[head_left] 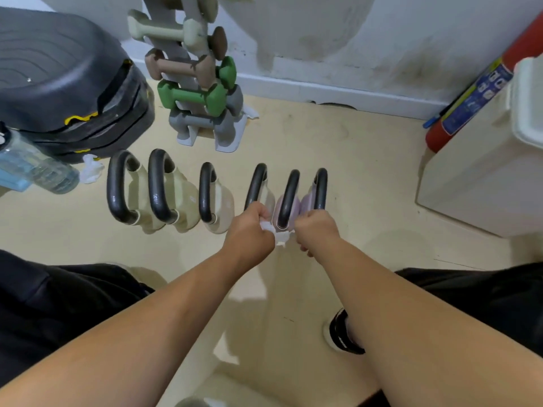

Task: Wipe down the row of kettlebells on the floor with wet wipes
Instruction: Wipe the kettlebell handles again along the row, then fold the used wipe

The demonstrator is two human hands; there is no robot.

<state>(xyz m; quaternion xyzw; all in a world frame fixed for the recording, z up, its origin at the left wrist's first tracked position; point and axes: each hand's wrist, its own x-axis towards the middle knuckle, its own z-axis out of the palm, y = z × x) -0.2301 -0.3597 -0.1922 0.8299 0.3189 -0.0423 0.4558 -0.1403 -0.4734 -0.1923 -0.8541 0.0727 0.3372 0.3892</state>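
Sitting in a row mid-frame, the heavy kettlebells (219,201) are best held by their handles (158,190). The soft wipe (279,236) is squeezed by curled fingers of the left hand (251,230); what the right hand (316,230) holds cannot be told.

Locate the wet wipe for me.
Near the centre of the head view, the wet wipe is bunched between the left hand and right hand, at the near base of the fifth kettlebell from the left.
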